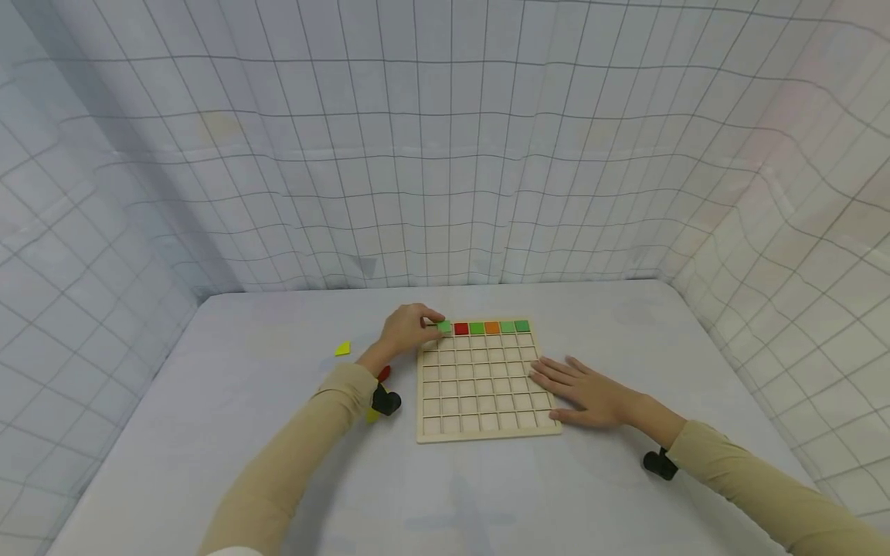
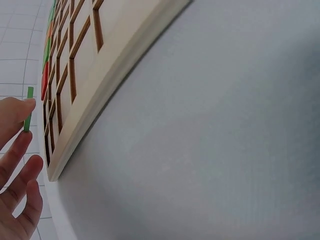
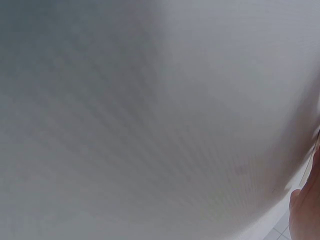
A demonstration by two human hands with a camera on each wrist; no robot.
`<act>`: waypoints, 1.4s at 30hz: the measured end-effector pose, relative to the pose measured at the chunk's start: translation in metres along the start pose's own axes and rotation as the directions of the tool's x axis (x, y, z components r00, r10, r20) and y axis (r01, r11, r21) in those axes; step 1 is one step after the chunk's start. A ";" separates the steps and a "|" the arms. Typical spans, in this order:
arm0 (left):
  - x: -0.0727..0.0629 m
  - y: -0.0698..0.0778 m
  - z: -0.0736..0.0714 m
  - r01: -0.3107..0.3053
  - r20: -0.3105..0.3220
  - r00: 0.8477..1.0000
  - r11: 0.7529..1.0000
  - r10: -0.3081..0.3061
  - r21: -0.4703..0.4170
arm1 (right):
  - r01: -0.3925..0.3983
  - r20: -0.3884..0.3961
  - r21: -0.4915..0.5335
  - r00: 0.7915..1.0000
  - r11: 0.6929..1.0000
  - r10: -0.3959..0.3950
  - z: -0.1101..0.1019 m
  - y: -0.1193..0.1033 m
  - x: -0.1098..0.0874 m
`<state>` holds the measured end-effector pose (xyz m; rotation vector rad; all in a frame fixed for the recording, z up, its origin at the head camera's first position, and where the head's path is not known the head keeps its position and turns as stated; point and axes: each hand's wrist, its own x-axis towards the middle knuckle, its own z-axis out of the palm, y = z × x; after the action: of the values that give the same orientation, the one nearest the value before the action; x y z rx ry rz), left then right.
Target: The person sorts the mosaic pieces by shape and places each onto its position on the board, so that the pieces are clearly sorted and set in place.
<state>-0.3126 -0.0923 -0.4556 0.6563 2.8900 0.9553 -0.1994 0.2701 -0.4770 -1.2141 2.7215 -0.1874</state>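
My left hand (image 1: 409,328) pinches a small green square tile (image 2: 30,93) between thumb and fingertip, above the far left corner of a wooden grid board (image 1: 487,438). In the left wrist view the tile is edge-on, and the other fingers are loosely bent. Along the board's far row lie a red tile (image 1: 461,329), a green tile (image 1: 477,328), an orange tile (image 1: 492,327), a light green tile (image 1: 507,327) and a darker green tile (image 1: 522,326). My right hand (image 1: 584,392) rests with fingers extended on the board's right edge; the right wrist view shows only part of it.
A yellow tile (image 1: 343,348) lies on the white table (image 1: 264,371), left of the board. Beneath my left wrist, a red piece (image 1: 384,374) and another yellow piece (image 1: 373,415) are partly hidden. Gridded white curtains (image 1: 445,154) enclose the table's back and sides.
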 end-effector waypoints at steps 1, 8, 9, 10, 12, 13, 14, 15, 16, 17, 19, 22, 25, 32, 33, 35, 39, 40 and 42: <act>0.000 0.000 0.001 0.008 0.003 1.000 1.000 -0.008 -0.001 | 0.001 -0.001 -0.003 1.000 1.000 -0.001 0.000 0.000 0.000; 0.002 0.002 0.005 0.044 0.017 0.999 0.999 -0.044 0.013 | -0.001 -0.001 0.016 1.000 1.000 0.001 0.000 0.000 0.001; 0.003 0.003 0.005 0.046 0.019 0.999 0.999 -0.047 0.015 | -0.002 0.001 0.017 1.000 1.000 0.002 0.000 0.001 0.001; 0.003 0.003 0.006 0.047 0.021 0.999 0.999 -0.047 0.019 | -0.004 0.003 0.016 1.000 1.000 0.004 0.001 0.001 0.001; 0.004 0.003 0.007 0.044 0.024 0.999 0.999 -0.045 0.026 | -0.010 0.009 0.018 1.000 1.000 0.009 0.001 0.001 0.000; 0.004 0.003 0.007 0.042 0.024 0.999 0.999 -0.043 0.030 | -0.011 0.009 0.021 1.000 1.000 0.011 0.001 0.001 0.000; 0.004 0.003 0.007 0.040 0.023 0.999 0.999 -0.041 0.034 | -0.012 0.010 0.022 1.000 1.000 0.012 0.001 0.001 0.000; 0.004 0.003 0.007 0.039 0.022 0.999 0.999 -0.040 0.037 | -0.013 0.010 0.022 1.000 1.000 0.013 0.001 0.001 0.000; 0.004 0.003 0.007 0.036 0.022 0.999 0.999 -0.037 0.041 | -0.014 0.009 0.022 1.000 1.000 0.013 0.001 0.001 0.000; 0.004 0.003 0.007 0.035 0.022 0.999 0.998 -0.036 0.044 | -0.014 0.009 0.022 1.000 1.000 0.014 0.002 0.001 0.000; 0.005 0.003 0.008 0.035 0.021 0.999 0.998 -0.036 0.049 | -0.014 0.008 0.021 1.000 1.000 0.013 0.001 0.001 0.000; 0.006 0.002 0.008 0.038 0.021 0.999 0.998 -0.039 0.054 | -0.012 0.009 0.019 1.000 1.000 0.012 0.001 0.000 0.000; 0.007 0.002 0.009 0.043 0.023 0.999 0.997 -0.044 0.061 | -0.010 0.011 0.018 1.000 1.000 0.010 0.000 0.000 -0.001; 0.008 0.000 0.011 0.047 0.036 0.998 0.997 -0.049 0.060 | -0.008 0.013 0.007 1.000 1.000 0.008 -0.002 -0.001 -0.001; 0.009 0.001 0.011 0.048 0.038 0.998 0.997 -0.050 0.058 | -0.008 0.014 0.006 1.000 1.000 0.008 -0.002 -0.001 -0.001; 0.008 0.001 0.011 0.051 0.037 0.998 0.997 -0.053 0.055 | -0.007 0.012 0.004 1.000 1.000 0.007 -0.002 -0.001 -0.001; 0.008 0.001 0.012 0.051 0.038 0.998 0.997 -0.053 0.055 | -0.004 0.009 0.006 1.000 1.000 0.004 -0.001 0.000 -0.001; 0.007 0.001 0.012 0.050 0.038 0.998 0.997 -0.052 0.056 | -0.003 0.010 0.006 1.000 1.000 0.003 -0.001 0.000 -0.001; 0.007 0.001 0.013 0.044 0.041 0.998 0.997 -0.047 0.059 | -0.004 0.013 0.008 1.000 1.000 0.004 0.000 0.000 -0.001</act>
<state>-0.3168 -0.0817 -0.4645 0.6039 2.8918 0.8445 -0.1989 0.2708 -0.4765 -1.2035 2.7093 -0.1899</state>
